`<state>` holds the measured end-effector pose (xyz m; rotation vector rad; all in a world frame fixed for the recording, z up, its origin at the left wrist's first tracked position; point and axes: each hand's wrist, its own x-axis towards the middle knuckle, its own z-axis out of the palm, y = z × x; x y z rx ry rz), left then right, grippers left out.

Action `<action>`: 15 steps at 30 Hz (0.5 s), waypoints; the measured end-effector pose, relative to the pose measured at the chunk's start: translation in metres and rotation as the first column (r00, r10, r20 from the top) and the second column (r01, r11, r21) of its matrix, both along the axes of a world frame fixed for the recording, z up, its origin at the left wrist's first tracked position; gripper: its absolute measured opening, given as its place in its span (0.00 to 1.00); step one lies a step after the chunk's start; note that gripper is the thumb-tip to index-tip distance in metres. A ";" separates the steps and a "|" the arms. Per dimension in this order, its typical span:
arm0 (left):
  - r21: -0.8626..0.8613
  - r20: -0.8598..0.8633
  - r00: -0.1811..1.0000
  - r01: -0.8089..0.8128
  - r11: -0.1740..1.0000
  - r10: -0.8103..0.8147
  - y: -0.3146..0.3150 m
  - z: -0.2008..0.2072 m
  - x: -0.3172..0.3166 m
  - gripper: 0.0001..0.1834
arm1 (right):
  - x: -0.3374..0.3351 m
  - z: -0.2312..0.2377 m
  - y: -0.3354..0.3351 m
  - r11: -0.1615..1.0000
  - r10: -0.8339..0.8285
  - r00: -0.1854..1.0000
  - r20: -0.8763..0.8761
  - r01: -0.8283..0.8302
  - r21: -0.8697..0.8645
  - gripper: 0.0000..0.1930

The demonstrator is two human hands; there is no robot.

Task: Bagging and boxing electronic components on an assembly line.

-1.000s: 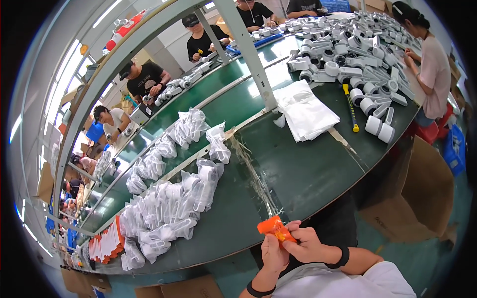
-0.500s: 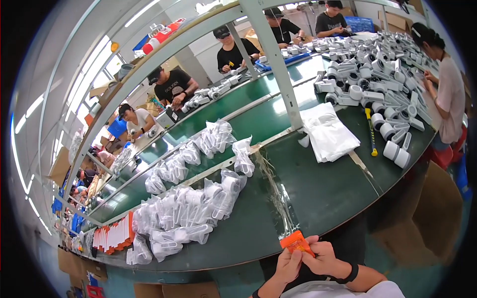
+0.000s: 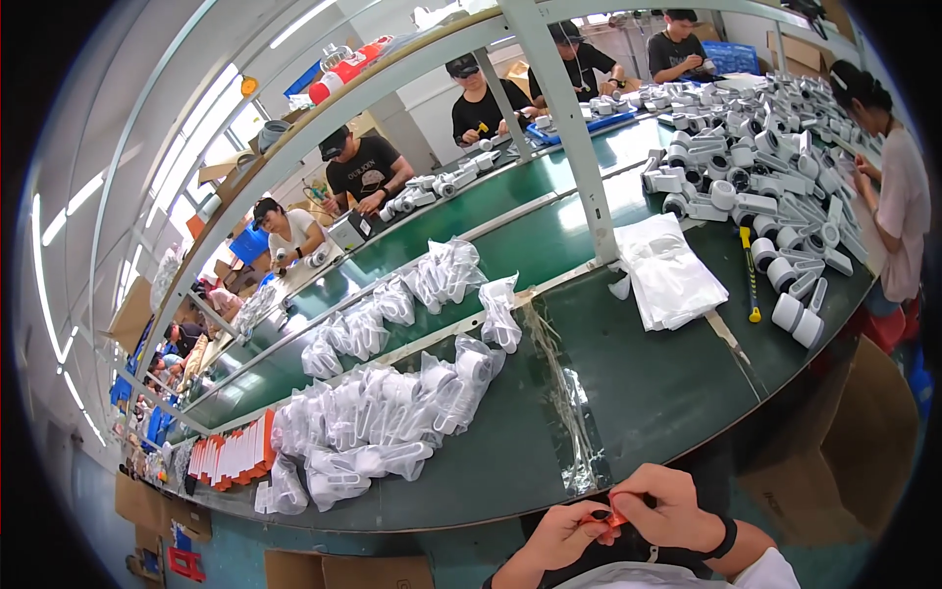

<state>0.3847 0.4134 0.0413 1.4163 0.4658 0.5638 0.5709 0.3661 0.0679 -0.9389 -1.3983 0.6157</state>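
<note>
Both hands are together just off the table's near edge, at the lower middle right. Between them is a small orange carton (image 3: 614,514), mostly covered by fingers. My left hand (image 3: 559,536) pinches its left side with thumb and fingers. From the right, my right hand (image 3: 669,508) grips it, fingers curled and thumb pressed down. A dark spot shows by the left fingertips; I cannot make out what it is. Bagged white handheld devices (image 3: 392,402) lie in a heap on the green table (image 3: 657,393), left of my hands.
A row of orange-and-white cartons (image 3: 234,452) stands at the table's left. White plastic bags (image 3: 672,275) lie beside a metal post (image 3: 579,147). A yellow knife (image 3: 751,275) borders a large pile of white devices (image 3: 765,177). Several co-workers sit around; open cardboard boxes (image 3: 834,452) stand below.
The orange carton was held up with its broad printed face showing; now it is tilted and largely hidden. My right hand has risen over it. The view has shifted slightly left.
</note>
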 end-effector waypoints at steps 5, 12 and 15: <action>0.200 -0.082 0.996 -0.013 0.980 0.030 0.001 0.039 -0.006 0.10 | 0.005 0.015 -0.010 0.953 0.196 0.898 -0.395 -0.270 -0.139 0.04; 0.916 0.177 0.823 0.063 0.396 -0.539 0.011 0.100 0.001 0.09 | 0.011 0.076 -0.017 0.800 0.599 0.757 -0.261 -0.555 0.228 0.07; 0.815 0.254 0.836 0.085 0.573 -0.486 0.003 0.118 0.005 0.08 | 0.012 0.085 -0.014 0.734 0.656 0.734 -0.172 -0.569 0.370 0.07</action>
